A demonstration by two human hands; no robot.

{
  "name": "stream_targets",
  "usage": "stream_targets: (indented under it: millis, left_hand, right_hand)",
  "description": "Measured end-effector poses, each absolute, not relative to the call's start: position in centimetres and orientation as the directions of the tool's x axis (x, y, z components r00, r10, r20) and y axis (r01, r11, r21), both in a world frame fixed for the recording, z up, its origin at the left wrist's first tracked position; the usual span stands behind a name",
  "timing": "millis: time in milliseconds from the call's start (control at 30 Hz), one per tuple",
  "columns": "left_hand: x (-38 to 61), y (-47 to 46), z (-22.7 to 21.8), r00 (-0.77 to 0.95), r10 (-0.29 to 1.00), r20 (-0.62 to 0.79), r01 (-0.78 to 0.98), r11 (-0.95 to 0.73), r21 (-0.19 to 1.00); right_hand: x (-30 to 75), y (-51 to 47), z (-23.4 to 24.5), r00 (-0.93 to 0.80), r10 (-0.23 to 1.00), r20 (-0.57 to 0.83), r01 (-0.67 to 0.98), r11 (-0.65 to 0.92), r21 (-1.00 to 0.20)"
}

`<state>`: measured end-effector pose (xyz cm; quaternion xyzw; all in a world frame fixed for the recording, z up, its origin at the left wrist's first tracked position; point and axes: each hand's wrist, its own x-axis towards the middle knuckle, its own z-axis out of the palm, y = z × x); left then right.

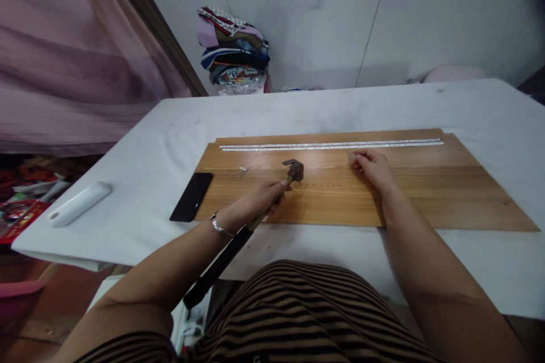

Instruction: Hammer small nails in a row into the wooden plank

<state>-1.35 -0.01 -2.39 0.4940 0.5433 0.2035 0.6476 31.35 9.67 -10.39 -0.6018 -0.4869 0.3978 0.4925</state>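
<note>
One striped shirt (306,312), one hammer (296,170) in left hand (266,198), one phone (191,197)

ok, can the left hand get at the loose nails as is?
Probably not: the left hand is near the loose nails with nothing visible between, but its grip is closed round the hammer.

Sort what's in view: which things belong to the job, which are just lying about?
Likely the job's:
hammer in the left hand
wooden board
small nails
white strips on the board

Likely just lying about:
phone at the board's edge
white oblong object
folded clothes
</note>
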Motion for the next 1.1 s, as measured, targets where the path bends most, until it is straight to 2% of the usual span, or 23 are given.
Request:
stream_targets:
  millis: [1100]
  left_hand:
    - [-1.24,-0.05,-2.70,0.304,0.785,-0.539,0.250,0.480,0.841]
  right_hand:
    - [31.57,10.06,-11.18,0.194,0.981,0.020,0.236,-0.027,-0.971]
